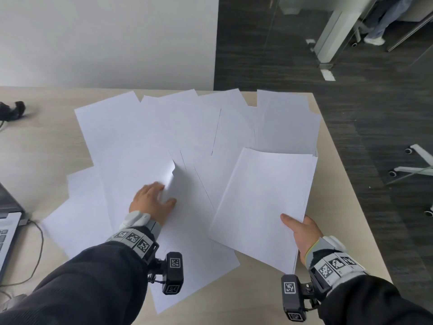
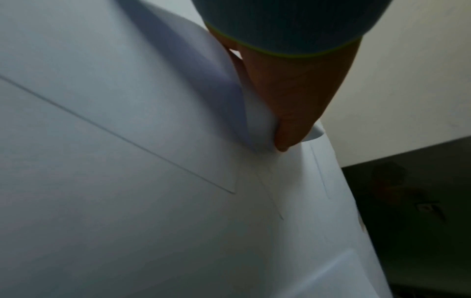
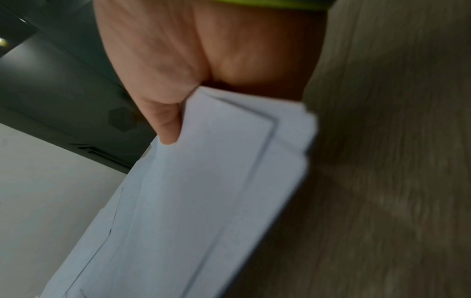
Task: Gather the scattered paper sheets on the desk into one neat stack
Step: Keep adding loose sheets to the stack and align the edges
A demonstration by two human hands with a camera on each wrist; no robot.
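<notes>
A: Paper sheets (image 1: 150,127) lie all over the light wood counter (image 1: 39,160), white ones, many on top of each other and fanned out from the back edge to the front.

B: And the bunch on the right?

A: That is a small stack (image 1: 262,202) of sheets, held at its near right corner. The right hand (image 1: 302,233) has its grip closed on it, thumb on top and the other fingers under (you can see the uneven corners from the right wrist view (image 3: 229,161)). The stack lies over some of the loose sheets.

B: What about the other hand?

A: The left hand (image 1: 152,202) is in the middle of the mess. Its grip pinches the edge of one curled sheet (image 1: 171,181), and that edge bends up off the flat ones below. The left wrist view shows the paper rolled around a finger (image 2: 293,113).

B: Anything else there?

A: A laptop (image 1: 7,221) sits at the left edge with a thin cable (image 1: 38,249) beside it. A small black thing (image 1: 13,110) is at the far left (too blurry to name). Past the counter is a white wall (image 1: 105,38) and a dark floor (image 1: 351,113).
</notes>
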